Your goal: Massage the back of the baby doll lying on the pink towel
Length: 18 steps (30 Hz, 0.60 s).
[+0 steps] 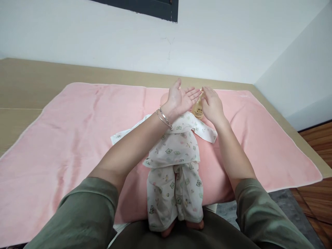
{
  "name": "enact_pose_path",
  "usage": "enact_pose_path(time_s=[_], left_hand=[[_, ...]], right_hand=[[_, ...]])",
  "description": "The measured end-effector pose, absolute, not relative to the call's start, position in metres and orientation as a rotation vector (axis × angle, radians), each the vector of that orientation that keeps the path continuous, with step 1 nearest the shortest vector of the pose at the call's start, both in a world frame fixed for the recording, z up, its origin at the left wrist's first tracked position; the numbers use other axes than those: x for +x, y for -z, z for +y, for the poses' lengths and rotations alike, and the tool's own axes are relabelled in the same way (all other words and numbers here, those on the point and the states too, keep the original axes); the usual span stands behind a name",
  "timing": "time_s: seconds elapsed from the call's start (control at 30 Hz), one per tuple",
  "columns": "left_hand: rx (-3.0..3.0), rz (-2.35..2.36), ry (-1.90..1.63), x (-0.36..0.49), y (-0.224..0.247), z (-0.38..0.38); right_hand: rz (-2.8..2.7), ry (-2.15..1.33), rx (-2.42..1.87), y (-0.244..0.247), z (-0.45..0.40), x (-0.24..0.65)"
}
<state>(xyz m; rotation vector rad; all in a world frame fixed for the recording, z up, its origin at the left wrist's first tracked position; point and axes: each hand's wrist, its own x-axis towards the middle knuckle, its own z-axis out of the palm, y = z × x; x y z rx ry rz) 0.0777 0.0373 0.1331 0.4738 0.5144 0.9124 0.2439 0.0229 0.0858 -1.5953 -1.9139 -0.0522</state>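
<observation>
My left hand [181, 99] is turned palm up with its fingers spread, holding nothing, above the head end of a small doll-like figure. My right hand [212, 105] is at the top of a yellowish bottle [198, 110] with dark print; its fingers are bent over the bottle's upper part, and the hand partly covers it. The figure wears a white patterned top [173, 148] and white patterned trousers [162, 193], and lies on a pink cloth [88, 138]. Its head is mostly hidden behind my left hand, and its feet point toward me.
Under the pink cloth is a light wooden table [23, 83]. A white wall [129, 45] stands behind it, with a dark frame [155, 8] above. Wooden furniture [319, 200] is at the right.
</observation>
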Motion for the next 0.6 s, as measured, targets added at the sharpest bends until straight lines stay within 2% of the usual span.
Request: enact_pose_path(time_s=[0.3, 0.6], left_hand=[[0.425, 0.514, -0.908, 0.071, -0.135, 0.033], [0.438, 0.634, -1.001, 0.022, -0.135, -0.019]], right_hand=[[-1.853, 0.199, -1.817, -0.112, 0.016, 0.216], [-1.798, 0.212, -1.958, -0.125, 0.006, 0.208]])
